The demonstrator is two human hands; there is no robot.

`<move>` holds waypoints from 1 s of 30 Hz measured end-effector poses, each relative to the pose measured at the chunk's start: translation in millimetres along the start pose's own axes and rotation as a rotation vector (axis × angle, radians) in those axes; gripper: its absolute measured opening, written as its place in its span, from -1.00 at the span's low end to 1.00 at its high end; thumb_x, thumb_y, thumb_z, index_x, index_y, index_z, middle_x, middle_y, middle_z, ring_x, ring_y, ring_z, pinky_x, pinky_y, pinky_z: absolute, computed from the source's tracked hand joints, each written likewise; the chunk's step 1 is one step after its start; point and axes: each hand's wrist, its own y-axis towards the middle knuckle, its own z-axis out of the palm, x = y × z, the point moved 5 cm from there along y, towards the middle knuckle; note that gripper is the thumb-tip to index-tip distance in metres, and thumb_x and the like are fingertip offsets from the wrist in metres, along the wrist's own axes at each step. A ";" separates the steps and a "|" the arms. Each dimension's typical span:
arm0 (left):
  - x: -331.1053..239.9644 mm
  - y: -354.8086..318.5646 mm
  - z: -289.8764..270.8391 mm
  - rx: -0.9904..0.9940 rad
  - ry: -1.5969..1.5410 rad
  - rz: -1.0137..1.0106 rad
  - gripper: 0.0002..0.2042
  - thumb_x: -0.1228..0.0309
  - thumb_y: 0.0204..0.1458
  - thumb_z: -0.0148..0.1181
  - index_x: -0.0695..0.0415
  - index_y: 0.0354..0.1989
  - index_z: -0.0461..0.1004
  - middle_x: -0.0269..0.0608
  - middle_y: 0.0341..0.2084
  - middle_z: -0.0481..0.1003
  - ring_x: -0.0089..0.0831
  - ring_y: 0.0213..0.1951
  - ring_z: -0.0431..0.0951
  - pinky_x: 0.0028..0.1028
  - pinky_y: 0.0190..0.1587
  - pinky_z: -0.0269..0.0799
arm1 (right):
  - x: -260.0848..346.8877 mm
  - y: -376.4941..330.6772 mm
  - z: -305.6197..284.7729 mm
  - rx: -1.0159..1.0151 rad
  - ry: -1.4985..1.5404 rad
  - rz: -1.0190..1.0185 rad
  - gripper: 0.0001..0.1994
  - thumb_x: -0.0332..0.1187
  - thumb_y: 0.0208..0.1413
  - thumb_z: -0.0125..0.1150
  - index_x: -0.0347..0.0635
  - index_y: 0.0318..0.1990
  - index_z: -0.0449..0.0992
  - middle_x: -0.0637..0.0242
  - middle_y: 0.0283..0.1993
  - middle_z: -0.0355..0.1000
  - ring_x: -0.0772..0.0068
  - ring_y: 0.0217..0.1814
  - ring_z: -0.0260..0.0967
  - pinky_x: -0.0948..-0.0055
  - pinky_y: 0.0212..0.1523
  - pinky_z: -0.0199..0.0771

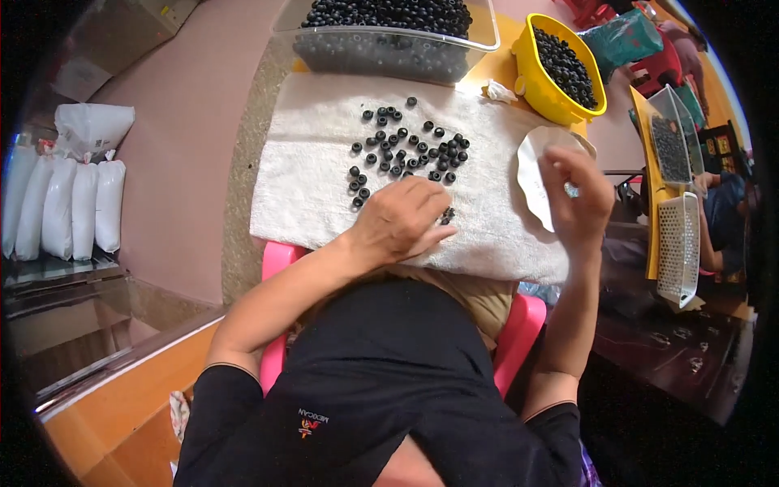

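Note:
Many small black beads [398,144] lie loose on a white towel [312,122] before me. My left hand [404,215] rests palm down at their near edge, its fingers bent and thumb stretched to the right. A few dark beads [447,216] show at the gap between thumb and fingers; the rest of its grasp is hidden underneath. My right hand [583,191] is raised over the towel's right side, fingers curved and apart from the thumb. Behind it is a white scalloped paper plate [531,174]. A small pale glint shows by the palm, too small to name.
A clear plastic tub [381,53] full of black beads stands at the far edge, with a yellow basket [531,85] of beads to its right. Crumpled tissue [499,92] lies between. White sacks [57,207] stand left. Another person's arm [710,223] is at far right, near a white perforated basket [677,243].

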 end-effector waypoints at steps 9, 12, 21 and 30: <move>40.0 -12.3 -30.4 -0.293 -0.253 -0.400 -0.74 0.43 0.00 0.38 0.25 -0.16 0.53 -0.05 -0.30 0.59 -0.24 -0.28 0.62 -0.38 -0.21 0.54 | 9.3 112.2 15.2 0.025 -0.059 -0.206 -0.84 -0.49 0.08 0.32 -0.24 -0.17 0.62 0.25 -0.26 0.59 0.54 -0.36 0.50 0.51 -0.34 0.50; 47.9 -16.0 -31.6 -0.334 -0.408 -0.560 -0.79 0.49 0.05 0.33 0.27 -0.16 0.55 -0.08 -0.27 0.60 -0.41 -0.29 0.62 -0.47 -0.21 0.54 | 30.5 153.1 41.6 0.024 -0.200 -0.381 -0.90 -0.50 0.11 0.33 -0.23 -0.21 0.62 0.43 -0.33 0.55 0.68 -0.35 0.42 0.65 -0.33 0.42; 41.9 -23.1 -33.1 -0.382 -0.386 -0.435 -0.86 0.53 0.02 0.32 0.25 -0.25 0.55 -0.05 -0.34 0.59 -0.19 -0.31 0.63 -0.36 -0.26 0.58 | -33.9 241.9 201.2 0.859 -0.036 -0.319 -0.85 -0.47 0.06 0.30 -0.30 -0.21 0.62 0.28 -0.36 0.58 0.50 -0.29 0.52 0.49 -0.29 0.51; 40.4 -22.7 -44.7 -0.414 -0.434 -0.375 -0.78 0.59 -0.10 0.38 0.26 -0.26 0.51 -0.07 -0.35 0.57 -0.17 -0.36 0.62 -0.35 -0.33 0.57 | -68.2 250.6 280.8 0.938 -0.373 -0.522 -0.74 -0.55 -0.01 0.09 -0.30 -0.15 0.59 0.08 -0.04 0.52 0.04 0.04 0.45 0.20 0.01 0.47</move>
